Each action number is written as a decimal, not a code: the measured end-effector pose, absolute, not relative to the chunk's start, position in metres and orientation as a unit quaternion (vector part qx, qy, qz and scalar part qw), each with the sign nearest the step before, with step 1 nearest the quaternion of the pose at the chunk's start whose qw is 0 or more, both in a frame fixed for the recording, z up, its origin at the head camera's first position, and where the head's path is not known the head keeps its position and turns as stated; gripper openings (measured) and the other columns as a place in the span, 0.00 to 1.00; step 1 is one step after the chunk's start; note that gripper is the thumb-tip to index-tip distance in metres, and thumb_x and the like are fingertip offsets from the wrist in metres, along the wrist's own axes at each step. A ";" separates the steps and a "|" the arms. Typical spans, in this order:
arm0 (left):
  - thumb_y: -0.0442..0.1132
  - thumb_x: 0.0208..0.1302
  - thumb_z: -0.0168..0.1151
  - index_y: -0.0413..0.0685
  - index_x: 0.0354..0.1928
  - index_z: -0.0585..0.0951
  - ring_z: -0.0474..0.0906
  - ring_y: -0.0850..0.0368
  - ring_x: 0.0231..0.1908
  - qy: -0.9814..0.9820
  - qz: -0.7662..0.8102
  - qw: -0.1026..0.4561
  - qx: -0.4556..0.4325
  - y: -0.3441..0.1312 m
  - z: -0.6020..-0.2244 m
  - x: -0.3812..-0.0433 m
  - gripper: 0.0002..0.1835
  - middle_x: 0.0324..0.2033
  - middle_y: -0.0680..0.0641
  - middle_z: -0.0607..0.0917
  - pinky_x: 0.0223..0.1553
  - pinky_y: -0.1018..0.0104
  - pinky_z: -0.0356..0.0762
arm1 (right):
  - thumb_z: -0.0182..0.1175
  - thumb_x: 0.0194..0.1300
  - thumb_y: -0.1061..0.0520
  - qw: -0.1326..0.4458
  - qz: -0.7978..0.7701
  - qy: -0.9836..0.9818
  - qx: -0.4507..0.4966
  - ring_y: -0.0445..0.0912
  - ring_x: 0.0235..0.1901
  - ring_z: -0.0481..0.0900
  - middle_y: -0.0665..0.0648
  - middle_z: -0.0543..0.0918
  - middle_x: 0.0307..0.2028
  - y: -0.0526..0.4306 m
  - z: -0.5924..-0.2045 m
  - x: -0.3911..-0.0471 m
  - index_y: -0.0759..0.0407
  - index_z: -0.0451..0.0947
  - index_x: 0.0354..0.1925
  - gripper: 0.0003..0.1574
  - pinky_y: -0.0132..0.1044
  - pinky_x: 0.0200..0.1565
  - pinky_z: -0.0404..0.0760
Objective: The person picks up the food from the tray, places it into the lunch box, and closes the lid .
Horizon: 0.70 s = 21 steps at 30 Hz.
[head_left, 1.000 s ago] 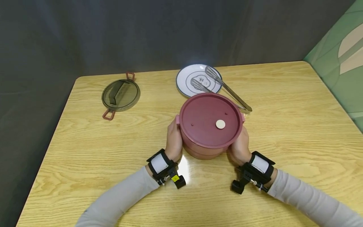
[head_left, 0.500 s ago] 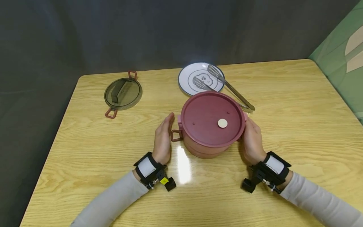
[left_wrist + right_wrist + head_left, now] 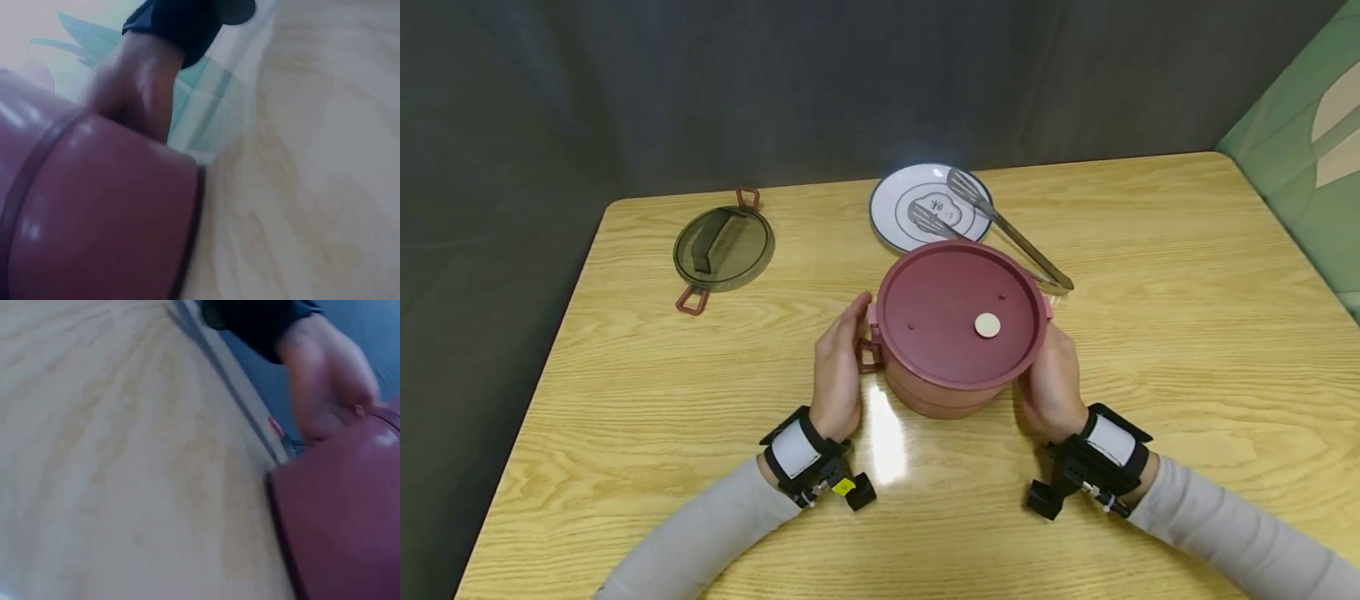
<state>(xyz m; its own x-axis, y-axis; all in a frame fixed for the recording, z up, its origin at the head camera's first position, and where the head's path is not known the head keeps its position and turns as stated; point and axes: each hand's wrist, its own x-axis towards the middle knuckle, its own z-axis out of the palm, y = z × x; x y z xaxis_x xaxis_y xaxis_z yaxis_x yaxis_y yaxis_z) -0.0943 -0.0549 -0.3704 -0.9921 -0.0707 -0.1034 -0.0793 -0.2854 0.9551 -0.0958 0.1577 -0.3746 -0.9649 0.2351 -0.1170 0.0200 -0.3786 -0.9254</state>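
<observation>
A pink pot (image 3: 942,398) with a dark red lid (image 3: 955,292) stands on the wooden table in the head view. A cream round knob (image 3: 987,325) sits on the lid. My left hand (image 3: 837,375) is upright at the pot's left, its fingers straight along the outside of the brown side handle (image 3: 870,357). On the opposite side my right hand (image 3: 1054,383) lies against the pot, its fingertips partly hidden by the wall and lid. The right wrist view shows the left hand (image 3: 328,381) beside the pot wall (image 3: 350,500); the left wrist view shows the right hand (image 3: 134,87) across it.
Behind the pot is a white plate (image 3: 895,200) with a blue rim. Metal tongs (image 3: 1026,248) lie across it, their handle end on the table. A smoky see-through lid (image 3: 737,258) with red side handles lies at the back left. A dark curtain borders the table's far edge.
My left hand has drawn away from the pot to the left, then come slightly back. The right hand shifted outward and returned toward the wall. The pot has stayed in place.
</observation>
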 end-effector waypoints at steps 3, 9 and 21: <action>0.42 0.79 0.36 0.42 0.65 0.72 0.69 0.54 0.64 0.588 0.808 0.000 -0.034 -0.046 -0.367 -0.092 0.22 0.62 0.43 0.75 0.67 0.58 0.64 | 0.48 0.76 0.51 0.078 0.804 -0.581 -0.098 0.40 0.44 0.77 0.49 0.83 0.41 0.153 -0.377 -0.094 0.53 0.82 0.48 0.17 0.29 0.44 0.80; 0.49 0.78 0.39 0.51 0.62 0.76 0.72 0.57 0.61 0.570 0.821 -0.019 -0.016 -0.031 -0.371 -0.089 0.22 0.57 0.48 0.80 0.66 0.61 0.67 | 0.43 0.78 0.51 0.111 0.799 -0.588 -0.057 0.40 0.44 0.78 0.49 0.83 0.40 0.148 -0.383 -0.092 0.53 0.81 0.49 0.19 0.30 0.44 0.79; 0.52 0.78 0.34 0.54 0.62 0.75 0.73 0.56 0.60 0.585 0.811 -0.034 -0.012 -0.037 -0.373 -0.094 0.24 0.55 0.48 0.79 0.65 0.59 0.68 | 0.35 0.80 0.50 0.156 0.809 -0.558 -0.095 0.43 0.50 0.76 0.52 0.82 0.45 0.119 -0.387 -0.086 0.57 0.77 0.54 0.25 0.34 0.54 0.76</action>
<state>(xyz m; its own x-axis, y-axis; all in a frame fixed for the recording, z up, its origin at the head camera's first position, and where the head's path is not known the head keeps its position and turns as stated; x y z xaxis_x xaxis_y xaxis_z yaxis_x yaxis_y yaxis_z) -0.0938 -0.0371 -0.3733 -0.9975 -0.0685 0.0201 0.0406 -0.3142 0.9485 -0.0861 0.1185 -0.3867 -0.9334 0.3583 0.0213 -0.1473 -0.3281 -0.9331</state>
